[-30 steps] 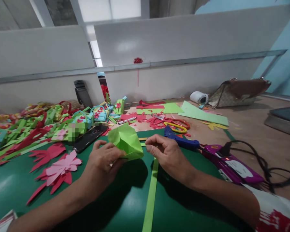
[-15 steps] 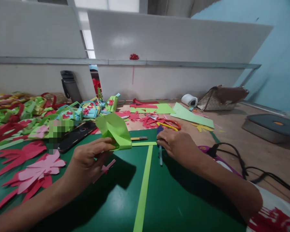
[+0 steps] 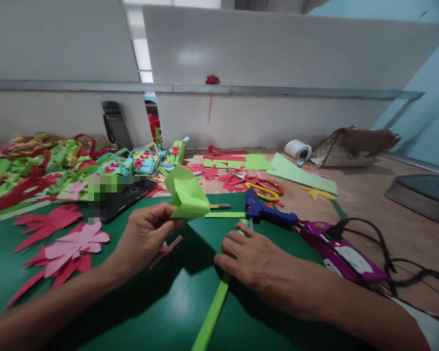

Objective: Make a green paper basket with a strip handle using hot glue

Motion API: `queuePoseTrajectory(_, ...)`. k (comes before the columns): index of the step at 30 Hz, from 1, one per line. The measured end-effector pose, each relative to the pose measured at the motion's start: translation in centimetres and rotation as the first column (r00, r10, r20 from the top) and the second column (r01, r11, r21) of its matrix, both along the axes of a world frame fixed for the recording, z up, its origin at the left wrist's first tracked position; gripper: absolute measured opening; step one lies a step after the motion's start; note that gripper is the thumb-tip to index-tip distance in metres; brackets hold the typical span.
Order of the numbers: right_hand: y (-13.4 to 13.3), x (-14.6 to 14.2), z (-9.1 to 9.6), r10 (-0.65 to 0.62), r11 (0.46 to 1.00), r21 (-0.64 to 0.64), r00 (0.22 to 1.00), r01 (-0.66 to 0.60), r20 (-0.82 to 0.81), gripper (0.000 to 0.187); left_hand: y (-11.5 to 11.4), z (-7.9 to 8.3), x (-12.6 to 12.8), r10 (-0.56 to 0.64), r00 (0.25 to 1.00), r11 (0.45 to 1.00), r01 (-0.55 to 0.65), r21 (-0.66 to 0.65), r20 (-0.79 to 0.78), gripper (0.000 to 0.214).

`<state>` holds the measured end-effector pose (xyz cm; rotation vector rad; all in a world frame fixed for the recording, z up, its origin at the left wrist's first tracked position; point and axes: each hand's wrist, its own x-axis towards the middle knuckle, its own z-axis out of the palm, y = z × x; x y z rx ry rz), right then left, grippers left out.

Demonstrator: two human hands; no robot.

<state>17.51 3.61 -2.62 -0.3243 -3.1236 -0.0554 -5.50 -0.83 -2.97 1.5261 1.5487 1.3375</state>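
Pinched in my left hand (image 3: 151,231) is a folded light-green paper pouch (image 3: 186,195), raised above the green mat with its opening upward. My right hand (image 3: 250,261) lies over a long light-green paper strip (image 3: 212,309); its fingers are curled onto the strip near the far end, and the strip runs beneath them toward me. Just beyond that hand rests a blue glue gun (image 3: 269,213), untouched, its nozzle pointing down. A shorter green strip (image 3: 225,214) lies crosswise behind, beside a utility knife (image 3: 220,206).
On the left are pink paper flowers (image 3: 76,246), a black phone (image 3: 129,197) and a heap of small paper bags (image 3: 32,165). Scissors (image 3: 265,190) lie among red scraps. A purple power strip (image 3: 346,251) with black cables sits at the right.
My right hand has let go of the glue gun, which now rests on the mat, and has come nearer onto the long green strip. My left hand still holds the pouch.
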Motion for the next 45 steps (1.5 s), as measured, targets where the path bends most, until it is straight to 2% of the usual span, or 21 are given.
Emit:
queuePoseTrajectory(5, 1.1, 0.0, 0.4, 0.000, 0.996, -0.086, 1.000, -0.001, -0.001, 0.016, 0.2, -0.2, 0.1, -0.025, 0.997, 0.999, 0.027, -0.033, 0.077, 0.013)
queuePoseTrajectory(10, 1.2, -0.5, 0.3, -0.033, 0.973, -0.229, 0.999, 0.030, -0.012, 0.014, 0.3, -0.4, 0.1, -0.048, 0.986, 0.995, 0.062, -0.080, 0.159, 0.016)
queuePoseTrajectory(14, 0.8, -0.8, 0.4, -0.145, 0.928, -0.355, 0.986, 0.108, -0.078, 0.014, 0.2, -0.4, 0.0, -0.050, 0.977, 0.994, 0.070, -0.087, 0.207, 0.018)
queuePoseTrajectory(17, 0.3, -1.0, 1.1, -0.346, 0.819, -0.544, 0.914, 0.183, -0.214, 0.013, 0.1, -0.2, 0.1, -0.064, 0.958, 0.993, 0.089, -0.077, 0.280, 0.022)
queuePoseTrajectory(20, -0.1, -1.2, 1.6, -0.520, 0.634, -0.753, 0.818, 0.177, -0.246, 0.013, 0.0, -0.1, 0.2, -0.038, 0.928, 0.998, 0.056, -0.037, 0.372, 0.031)
queuePoseTrajectory(23, -0.3, -1.5, 1.7, -0.612, 0.448, -0.878, 0.774, 0.172, -0.161, 0.010, -0.1, 0.1, 0.1, 0.019, 0.915, 1.000, -0.025, 0.010, 0.404, 0.031)
queuePoseTrajectory(24, -0.3, -1.6, 1.7, -0.628, 0.414, -0.893, 0.766, 0.176, -0.141, 0.009, -0.2, 0.1, 0.1, 0.033, 0.917, 0.999, -0.044, 0.017, 0.398, 0.029)
queuePoseTrajectory(26, -0.3, -1.6, 1.6, -0.652, 0.390, -0.903, 0.747, 0.179, -0.134, 0.008, -0.4, 0.1, -0.1, 0.052, 0.929, 0.998, -0.059, 0.009, 0.366, 0.020)
queuePoseTrajectory(29, -0.3, -1.6, 1.5, -0.661, 0.406, -0.898, 0.732, 0.169, -0.161, 0.007, -0.6, -0.1, -0.4, 0.047, 0.930, 0.998, -0.033, -0.044, 0.366, 0.007)
queuePoseTrajectory(30, -0.3, -1.5, 1.4, -0.656, 0.428, -0.888, 0.733, 0.166, -0.180, 0.008, -0.6, -0.1, -0.5, 0.030, 0.918, 0.999, -0.011, -0.051, 0.395, 0.006)
queuePoseTrajectory(31, -0.3, -1.4, 1.2, -0.644, 0.473, -0.865, 0.736, 0.168, -0.209, 0.009, -0.6, -0.2, -0.6, 0.009, 0.902, 0.999, 0.012, -0.045, 0.432, 0.010)
queuePoseTrajectory(32, -0.3, -1.3, 0.9, -0.623, 0.542, -0.821, 0.741, 0.178, -0.251, 0.009, -0.5, -0.3, -0.7, -0.012, 0.886, 0.999, 0.030, -0.031, 0.463, 0.015)
queuePoseTrajectory(34, -0.2, -1.0, 0.1, -0.531, 0.747, -0.638, 0.747, 0.188, -0.401, 0.009, -0.5, -0.4, -0.8, -0.034, 0.874, 0.999, 0.045, -0.012, 0.484, 0.023)
queuePoseTrajectory(35, -0.1, -0.9, -0.2, -0.449, 0.849, -0.493, 0.750, 0.188, -0.486, 0.008, -0.4, -0.4, -0.9, -0.028, 0.881, 0.999, 0.040, -0.016, 0.472, 0.025)
queuePoseTrajectory(36, 0.0, -0.8, -0.5, -0.341, 0.929, -0.325, 0.751, 0.177, -0.566, 0.010, -0.4, -0.4, -0.9, -0.015, 0.896, 0.999, 0.032, -0.032, 0.445, 0.026)
queuePoseTrajectory(37, 0.0, -0.7, -0.7, -0.222, 0.975, -0.156, 0.758, 0.159, -0.613, 0.012, -0.5, -0.4, -1.0, -0.001, 0.913, 0.998, 0.026, -0.055, 0.409, 0.027)
queuePoseTrajectory(38, 0.1, -0.6, -0.7, -0.114, 0.991, -0.013, 0.767, 0.136, -0.632, 0.015, -0.5, -0.4, -1.0, 0.001, 0.926, 0.997, 0.028, -0.071, 0.377, 0.027)
queuePoseTrajectory(40, 0.0, -0.5, -0.4, 0.027, 0.977, 0.184, 0.791, 0.109, -0.612, 0.020, -0.7, -0.6, -1.1, -0.026, 0.940, 0.997, 0.051, -0.066, 0.340, 0.025)
queuePoseTrajectory(45, -0.6, -0.2, 0.4, 0.136, 0.883, 0.440, 0.810, 0.162, -0.571, 0.026, -1.0, -1.1, -1.3, -0.084, 0.957, 0.996, 0.089, -0.005, 0.276, 0.028)
